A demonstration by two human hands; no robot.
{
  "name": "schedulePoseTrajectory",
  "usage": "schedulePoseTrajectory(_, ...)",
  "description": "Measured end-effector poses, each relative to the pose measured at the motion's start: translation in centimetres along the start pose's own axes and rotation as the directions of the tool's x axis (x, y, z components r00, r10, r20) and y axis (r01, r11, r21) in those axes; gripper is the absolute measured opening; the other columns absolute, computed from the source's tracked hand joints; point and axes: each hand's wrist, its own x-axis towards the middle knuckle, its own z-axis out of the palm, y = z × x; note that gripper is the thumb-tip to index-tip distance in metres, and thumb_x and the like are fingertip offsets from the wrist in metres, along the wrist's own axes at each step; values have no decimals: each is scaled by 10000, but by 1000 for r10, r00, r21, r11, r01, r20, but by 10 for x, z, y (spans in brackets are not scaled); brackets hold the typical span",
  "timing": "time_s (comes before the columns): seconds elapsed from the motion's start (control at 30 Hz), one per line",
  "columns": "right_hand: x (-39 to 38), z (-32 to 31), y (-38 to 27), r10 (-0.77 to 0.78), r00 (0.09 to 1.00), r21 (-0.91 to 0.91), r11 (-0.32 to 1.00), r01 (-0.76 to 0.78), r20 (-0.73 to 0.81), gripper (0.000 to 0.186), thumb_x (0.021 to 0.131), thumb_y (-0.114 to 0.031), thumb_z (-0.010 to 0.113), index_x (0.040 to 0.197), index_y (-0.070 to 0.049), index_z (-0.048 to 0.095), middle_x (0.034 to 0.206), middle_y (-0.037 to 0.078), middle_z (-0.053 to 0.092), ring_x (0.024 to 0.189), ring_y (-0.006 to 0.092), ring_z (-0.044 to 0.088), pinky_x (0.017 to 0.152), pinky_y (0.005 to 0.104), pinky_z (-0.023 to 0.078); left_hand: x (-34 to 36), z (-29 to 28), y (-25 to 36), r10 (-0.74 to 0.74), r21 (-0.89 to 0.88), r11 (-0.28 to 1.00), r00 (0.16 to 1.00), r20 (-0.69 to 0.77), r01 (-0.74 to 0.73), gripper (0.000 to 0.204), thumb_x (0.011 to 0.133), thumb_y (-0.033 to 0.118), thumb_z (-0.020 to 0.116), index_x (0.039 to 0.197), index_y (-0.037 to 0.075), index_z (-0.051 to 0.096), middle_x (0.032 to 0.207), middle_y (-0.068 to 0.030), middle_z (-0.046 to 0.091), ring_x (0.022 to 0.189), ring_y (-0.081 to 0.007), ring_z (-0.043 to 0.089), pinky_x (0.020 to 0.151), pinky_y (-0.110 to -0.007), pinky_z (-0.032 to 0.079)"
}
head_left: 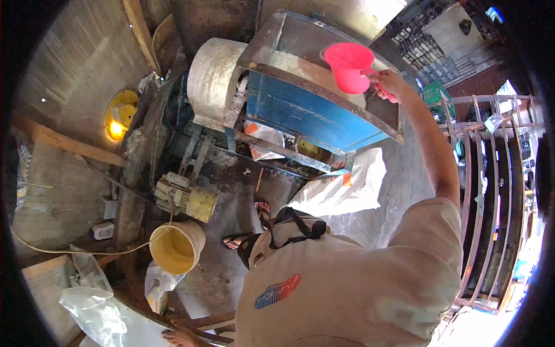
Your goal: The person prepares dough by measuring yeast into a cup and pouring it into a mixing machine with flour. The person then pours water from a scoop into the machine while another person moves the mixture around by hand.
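Observation:
A pink plastic dipper [351,68] is in my right hand [388,85], whose fingers are closed round its handle. My right arm stretches forward, holding the dipper over the far right part of a blue trough-shaped machine [306,107]. Pale material [300,68] shows inside the trough, partly hidden behind the dipper. What the dipper contains, if anything, I cannot make out. Down at the lower left, my left hand [184,335] rests with its fingers laid out over the edge of a whitish sheet-like surface [144,327]. A clear plastic bag [95,315] lies on that surface.
A motor [185,196] and a cream bucket [177,247] stand to the left, with a cable [87,252] running past. A round pale drum [214,81] adjoins the trough. A white sack [347,188] lies below it. Slatted racks [485,202] line the right side.

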Motion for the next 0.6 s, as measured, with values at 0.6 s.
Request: schedulePoseTrajectory(0.6, 24, 6, 57, -374, 919, -978, 205, -44, -120, 260, 864, -163, 435, 1057, -45, 564, 945, 225, 629, 900, 376, 626, 739, 465, 510, 4, -10, -12, 9, -70, 997, 1000, 14, -8, 756, 875, 591, 387, 1388, 47, 275, 1283, -152, 464, 1135, -325, 485, 898, -482, 415)
